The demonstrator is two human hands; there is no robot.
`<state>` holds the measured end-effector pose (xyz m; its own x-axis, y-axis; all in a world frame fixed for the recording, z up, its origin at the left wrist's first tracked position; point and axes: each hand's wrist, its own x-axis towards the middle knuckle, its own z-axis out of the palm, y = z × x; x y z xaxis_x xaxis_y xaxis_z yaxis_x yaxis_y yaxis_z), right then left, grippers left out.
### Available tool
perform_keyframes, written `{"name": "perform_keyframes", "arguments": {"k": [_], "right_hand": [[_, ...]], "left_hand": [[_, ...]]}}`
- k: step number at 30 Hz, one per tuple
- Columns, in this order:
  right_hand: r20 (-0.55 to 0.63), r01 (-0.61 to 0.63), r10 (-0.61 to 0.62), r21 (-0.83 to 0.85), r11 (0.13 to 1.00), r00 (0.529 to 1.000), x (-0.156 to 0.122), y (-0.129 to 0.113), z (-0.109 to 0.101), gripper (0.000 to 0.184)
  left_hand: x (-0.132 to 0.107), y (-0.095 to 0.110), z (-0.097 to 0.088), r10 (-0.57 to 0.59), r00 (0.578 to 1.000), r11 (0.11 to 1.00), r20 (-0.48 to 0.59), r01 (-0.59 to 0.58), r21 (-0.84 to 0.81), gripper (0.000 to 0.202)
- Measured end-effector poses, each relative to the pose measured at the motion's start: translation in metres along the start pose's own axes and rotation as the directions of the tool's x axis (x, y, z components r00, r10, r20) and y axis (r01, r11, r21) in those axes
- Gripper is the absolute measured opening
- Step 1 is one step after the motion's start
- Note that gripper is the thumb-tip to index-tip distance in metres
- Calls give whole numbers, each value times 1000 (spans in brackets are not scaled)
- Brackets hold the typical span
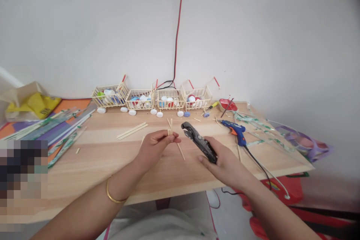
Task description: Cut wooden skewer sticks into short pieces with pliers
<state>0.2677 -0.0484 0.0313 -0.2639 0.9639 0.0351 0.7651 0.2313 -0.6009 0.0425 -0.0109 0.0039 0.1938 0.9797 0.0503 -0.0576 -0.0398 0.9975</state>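
Observation:
My left hand (pixel 157 143) is closed, pinching a few thin wooden sticks (pixel 170 132) between thumb and fingers over the table. Another stick (pixel 180 151) slants down to the right of those fingertips, lying on or close to the tabletop. In my right hand (pixel 223 163) is a black pipe cutter (pixel 199 140) with a hooked jaw, which points up and left toward the sticks. A gap separates the jaw from the left fingertips. More loose sticks (pixel 132 130) lie together just beyond my left hand.
Several small stick-built carts on round wheels, such as the leftmost cart (pixel 109 95), line the wall, holding coloured caps. To the right are a blue glue gun (pixel 238 132) with its cord and a red bowl (pixel 228 105). Packaged sticks (pixel 66 127) cover the table's left side.

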Motion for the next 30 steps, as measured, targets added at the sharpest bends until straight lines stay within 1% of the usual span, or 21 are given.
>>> {"name": "perform_keyframes", "arguments": {"k": [2, 4, 6, 9, 14, 20, 23, 30], "right_hand": [[4, 24, -24, -116, 993, 1000, 4, -3, -6, 41], [9, 56, -55, -183, 981, 998, 4, -7, -9, 42], [13, 91, -90, -200, 976, 996, 3, -11, -8, 46], [-1, 123, -126, -199, 972, 992, 1, -16, -2, 50], [-38, 145, -155, -192, 971, 987, 2, -19, 6, 48], [-43, 107, -119, -214, 971, 992, 2, -21, 8, 48], [-34, 108, -118, -211, 971, 992, 2, -21, 10, 48], [-28, 120, -129, -225, 967, 991, 1, -13, 14, 45]], "left_hand": [[-2, 3, -2, 123, 992, 984, 22, -125, 130, 18], [-5, 6, -2, 236, 971, 939, 43, -240, 245, 20], [-7, 8, -2, 304, 951, 888, 54, -303, 346, 22], [-9, 7, -2, 370, 927, 815, 67, -358, 455, 23], [-9, 2, -5, 415, 903, 741, 109, -405, 535, 30], [-10, -1, -6, 445, 883, 666, 150, -438, 605, 34], [-11, -2, -6, 444, 880, 650, 172, -448, 614, 33], [-11, -1, -5, 447, 876, 618, 179, -447, 647, 32]]}}
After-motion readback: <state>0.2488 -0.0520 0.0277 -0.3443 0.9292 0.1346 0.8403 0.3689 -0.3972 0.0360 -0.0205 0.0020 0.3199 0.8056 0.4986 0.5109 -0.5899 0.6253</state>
